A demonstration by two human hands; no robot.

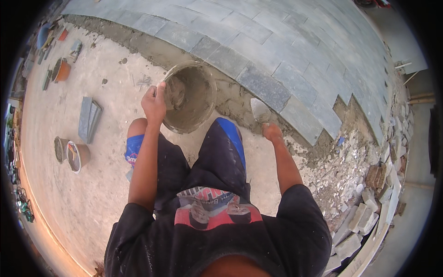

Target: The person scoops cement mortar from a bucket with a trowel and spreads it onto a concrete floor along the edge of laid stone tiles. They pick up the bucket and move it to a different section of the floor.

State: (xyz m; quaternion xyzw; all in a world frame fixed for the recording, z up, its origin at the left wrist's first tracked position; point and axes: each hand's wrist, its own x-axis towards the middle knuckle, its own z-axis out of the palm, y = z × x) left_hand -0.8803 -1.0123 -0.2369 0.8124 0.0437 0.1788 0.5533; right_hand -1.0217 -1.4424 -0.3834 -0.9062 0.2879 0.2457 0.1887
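Pale floor (50, 152) for a workspace, hands apart: left hand (154, 104) clamped on the rim of the bucket (203, 110) by the knees, right hand (272, 132) wrapped round the trowel (260, 109), blade over the mortar (229, 96) beside the grey tiles (262, 85). Looks like spreading to me, so I'd brace the bucket, make thin even passes and wipe smears off quick.

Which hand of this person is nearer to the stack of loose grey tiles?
Left. The left hand, gripping the mortar bucket, is to the right of the grey tiles; the right hand, holding the trowel, is farther right, beyond the bucket.
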